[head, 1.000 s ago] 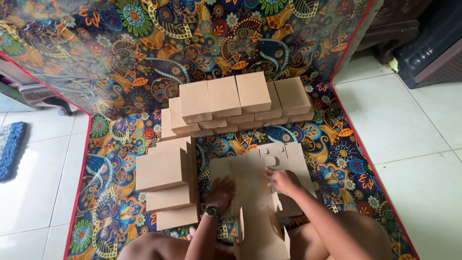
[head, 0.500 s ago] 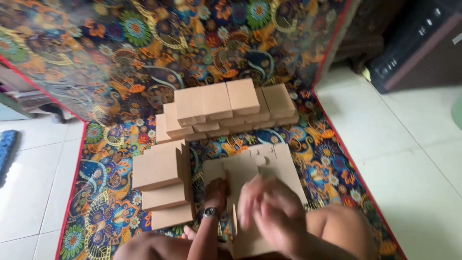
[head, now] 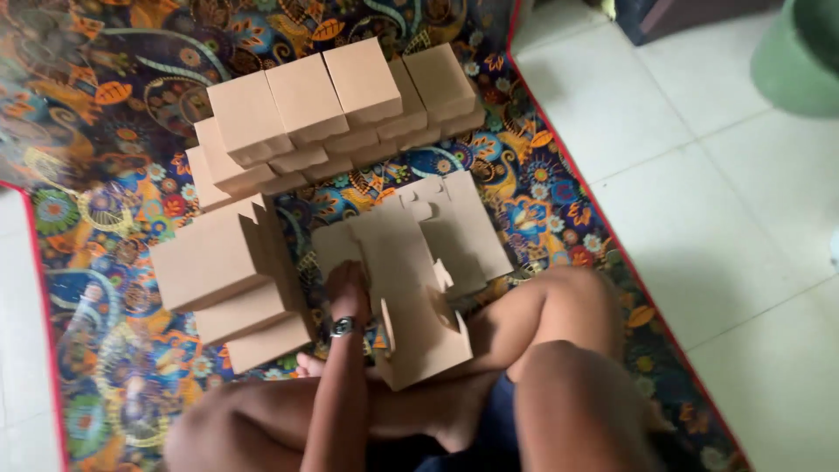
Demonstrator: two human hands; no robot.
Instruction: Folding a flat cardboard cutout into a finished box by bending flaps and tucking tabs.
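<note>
**Cardboard blanks and folded boxes on a patterned mat**

Brown cardboard fills the middle of this view from above. The person's left hand (head: 348,284) rests palm down on the near left edge of a stack of flat box blanks (head: 419,236), fingers (head: 350,269) pressed together and pointing away from the body. A dark wristwatch (head: 343,327) sits on that wrist. The right hand is not in view; only the right arm and bent knee show at the lower right, so the state of its fingers cannot be told.

Just to the right of the left forearm, a partly folded box (head: 424,336) stands upright on the mat between the person's legs, its flaps sticking up and its front face tilted toward the camera. It touches the near end of the flat blanks.

Left of the hand, a stack of finished boxes (head: 232,280) lies in stepped layers, the top one largest in view. Farther away, beyond the blanks, a second pile of finished boxes (head: 341,109) runs in a row across the mat, two or three layers deep.

Everything lies on a colourful floral mat (head: 105,201) with a red border, whose far part rises like a backdrop. To the right of the mat is a pale tiled floor (head: 699,201), and a green round container (head: 800,52) stands at the top right corner.
</note>
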